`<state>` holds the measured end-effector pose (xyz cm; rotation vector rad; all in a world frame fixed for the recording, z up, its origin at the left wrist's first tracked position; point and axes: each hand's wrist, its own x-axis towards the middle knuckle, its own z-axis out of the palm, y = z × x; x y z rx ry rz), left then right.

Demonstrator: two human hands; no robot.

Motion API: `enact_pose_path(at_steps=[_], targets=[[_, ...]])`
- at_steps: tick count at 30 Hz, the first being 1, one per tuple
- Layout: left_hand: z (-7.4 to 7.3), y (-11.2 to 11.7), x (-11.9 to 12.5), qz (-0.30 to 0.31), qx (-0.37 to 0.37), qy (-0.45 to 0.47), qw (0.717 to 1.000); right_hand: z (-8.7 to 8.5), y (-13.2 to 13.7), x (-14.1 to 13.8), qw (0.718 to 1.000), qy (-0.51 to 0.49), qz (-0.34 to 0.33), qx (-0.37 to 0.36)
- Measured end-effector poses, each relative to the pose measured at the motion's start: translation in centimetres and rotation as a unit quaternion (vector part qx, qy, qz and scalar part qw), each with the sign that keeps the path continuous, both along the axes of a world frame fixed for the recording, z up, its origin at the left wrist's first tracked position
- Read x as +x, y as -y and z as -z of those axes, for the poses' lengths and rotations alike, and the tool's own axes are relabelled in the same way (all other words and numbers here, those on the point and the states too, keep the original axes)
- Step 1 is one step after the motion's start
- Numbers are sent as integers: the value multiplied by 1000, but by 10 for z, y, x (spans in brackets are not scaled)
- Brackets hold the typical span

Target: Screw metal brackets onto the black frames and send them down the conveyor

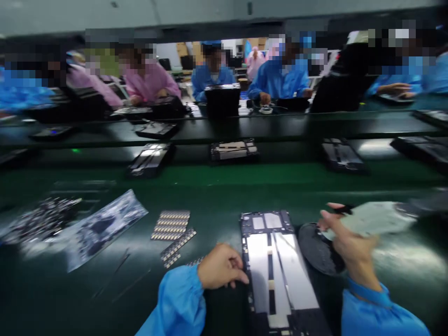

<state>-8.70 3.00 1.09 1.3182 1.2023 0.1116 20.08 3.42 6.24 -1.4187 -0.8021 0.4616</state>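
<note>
Head view: opened tablet [259, 270] lies on desk [196, 186], inner side up, presumably for access. Left hand [224, 267] curls at its left edge, perhaps steadying; any pinch: can't tell. Right hand [355, 247] grips pale tool [374, 218]; dish [310, 235] just beside tablet, likely for reach.

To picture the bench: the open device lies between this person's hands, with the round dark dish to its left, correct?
Wrong side: the head view shows the round dark dish right of the open device, which lies between left hand and right hand.
</note>
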Motion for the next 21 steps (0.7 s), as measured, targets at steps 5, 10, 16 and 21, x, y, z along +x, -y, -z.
enact_pose_path(at_steps=[5, 10, 16, 21], targets=[[8, -5, 6, -9, -13, 89, 996, -27, 16, -37, 994, -33, -98, -23], [6, -22, 14, -177, 33, 119, 976, -16, 9, -92, 956, 53, -285, -47], [17, -21, 22, -180, 70, 98, 976, 2, -7, -115, 948, 46, -311, -46], [25, -20, 21, -169, 122, 85, 974, 2, -7, -114, 949, 47, -310, -34]])
